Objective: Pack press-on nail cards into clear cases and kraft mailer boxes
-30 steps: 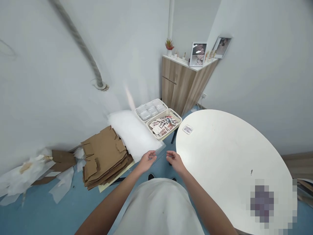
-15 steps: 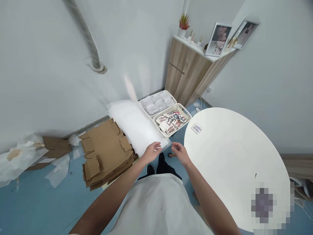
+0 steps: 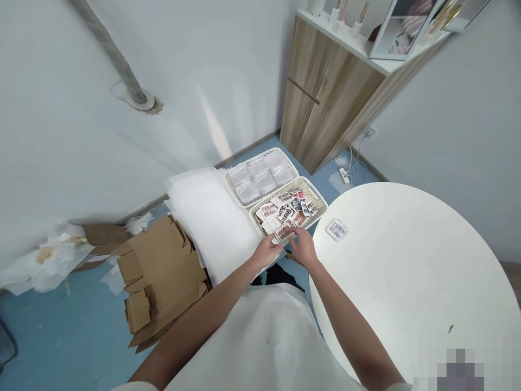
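Note:
A cream plastic basket (image 3: 319, 209) holds a heap of printed cards (image 3: 284, 210), several showing rows of nail-like pictures. My right hand (image 3: 304, 248) reaches over its near rim, thumb and fingers apart, the fingertips at a nearby card; whether they touch it I cannot tell. Close to the same rim, on the left, is my left hand (image 3: 266, 254), its fingers loosely bent with nothing visible in them. Beyond stands a second basket (image 3: 293, 172) with clear plastic boxes (image 3: 262, 175) in it. On the round white table (image 3: 391, 260) lies a small clear case (image 3: 337, 230) with purplish pieces.
White foam sheeting (image 3: 215, 222) lies left of the baskets, beside a stack of flattened cardboard boxes (image 3: 165, 277). A wood-grain cabinet (image 3: 325, 87) stands in the corner, with a power strip (image 3: 344, 175) on the floor nearby. Crumpled wrapping (image 3: 44, 258) lies at the far left.
Both hands have moved forward from in front of my body to the near rim of the card basket. My view has come closer to the baskets and the table.

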Demonstrator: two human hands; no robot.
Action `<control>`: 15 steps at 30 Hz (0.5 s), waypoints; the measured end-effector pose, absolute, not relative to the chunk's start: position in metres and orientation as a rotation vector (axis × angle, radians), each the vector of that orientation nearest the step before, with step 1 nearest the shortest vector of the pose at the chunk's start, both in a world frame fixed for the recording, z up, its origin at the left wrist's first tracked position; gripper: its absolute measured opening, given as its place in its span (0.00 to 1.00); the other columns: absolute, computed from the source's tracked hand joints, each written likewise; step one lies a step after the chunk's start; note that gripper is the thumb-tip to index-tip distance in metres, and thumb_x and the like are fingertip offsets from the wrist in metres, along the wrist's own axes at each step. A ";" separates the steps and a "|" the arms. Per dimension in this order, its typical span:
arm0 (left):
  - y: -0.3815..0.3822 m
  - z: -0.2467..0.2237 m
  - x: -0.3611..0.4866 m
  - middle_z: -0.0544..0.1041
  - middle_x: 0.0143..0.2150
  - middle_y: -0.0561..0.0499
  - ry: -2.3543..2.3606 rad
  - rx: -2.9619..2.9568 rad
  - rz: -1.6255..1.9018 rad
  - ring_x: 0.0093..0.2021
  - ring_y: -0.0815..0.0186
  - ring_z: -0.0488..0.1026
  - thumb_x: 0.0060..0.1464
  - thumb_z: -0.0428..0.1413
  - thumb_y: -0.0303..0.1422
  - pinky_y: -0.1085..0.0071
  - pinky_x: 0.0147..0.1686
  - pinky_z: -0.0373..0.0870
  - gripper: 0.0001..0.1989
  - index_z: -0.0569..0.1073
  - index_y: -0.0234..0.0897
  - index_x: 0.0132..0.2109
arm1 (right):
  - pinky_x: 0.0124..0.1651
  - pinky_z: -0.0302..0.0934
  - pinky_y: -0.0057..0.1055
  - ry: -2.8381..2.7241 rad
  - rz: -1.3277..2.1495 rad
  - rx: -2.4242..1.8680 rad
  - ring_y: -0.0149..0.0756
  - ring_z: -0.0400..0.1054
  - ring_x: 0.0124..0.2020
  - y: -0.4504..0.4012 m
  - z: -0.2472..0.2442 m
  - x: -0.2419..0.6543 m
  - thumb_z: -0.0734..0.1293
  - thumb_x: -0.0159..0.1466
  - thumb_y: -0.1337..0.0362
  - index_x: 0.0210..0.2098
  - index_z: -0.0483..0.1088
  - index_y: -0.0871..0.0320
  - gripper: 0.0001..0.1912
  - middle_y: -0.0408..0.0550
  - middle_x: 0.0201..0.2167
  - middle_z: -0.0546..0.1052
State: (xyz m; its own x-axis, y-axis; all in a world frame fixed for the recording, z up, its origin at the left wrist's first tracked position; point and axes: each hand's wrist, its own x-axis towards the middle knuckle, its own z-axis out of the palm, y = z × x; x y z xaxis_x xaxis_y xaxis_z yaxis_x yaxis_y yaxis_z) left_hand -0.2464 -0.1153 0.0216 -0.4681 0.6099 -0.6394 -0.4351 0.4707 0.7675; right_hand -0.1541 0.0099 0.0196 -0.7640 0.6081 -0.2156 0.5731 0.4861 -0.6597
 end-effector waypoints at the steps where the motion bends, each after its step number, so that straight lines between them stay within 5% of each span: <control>1: -0.110 0.020 -0.248 0.71 0.49 0.43 1.649 0.121 1.218 0.40 0.62 0.71 0.42 0.59 0.36 0.70 0.36 0.68 0.30 0.63 0.36 0.54 | 0.47 0.53 0.37 -2.735 1.090 -1.065 0.42 0.61 0.47 0.015 0.018 -0.158 0.59 0.56 0.68 0.46 0.66 0.56 0.18 0.51 0.44 0.71; 7: -0.091 0.015 -0.255 0.70 0.49 0.45 1.604 0.060 1.169 0.35 0.68 0.69 0.42 0.57 0.31 0.74 0.28 0.66 0.25 0.65 0.36 0.51 | 0.48 0.44 0.41 -3.011 0.793 -0.999 0.43 0.62 0.46 0.036 0.006 -0.174 0.58 0.58 0.68 0.47 0.64 0.53 0.17 0.50 0.43 0.72; 15: -0.087 0.011 -0.253 0.67 0.52 0.47 1.733 0.095 1.122 0.47 0.59 0.67 0.40 0.55 0.25 0.69 0.41 0.65 0.27 0.65 0.39 0.51 | 0.52 0.36 0.43 -3.076 0.823 -0.994 0.42 0.65 0.42 0.038 -0.008 -0.182 0.59 0.59 0.67 0.43 0.66 0.54 0.12 0.50 0.38 0.75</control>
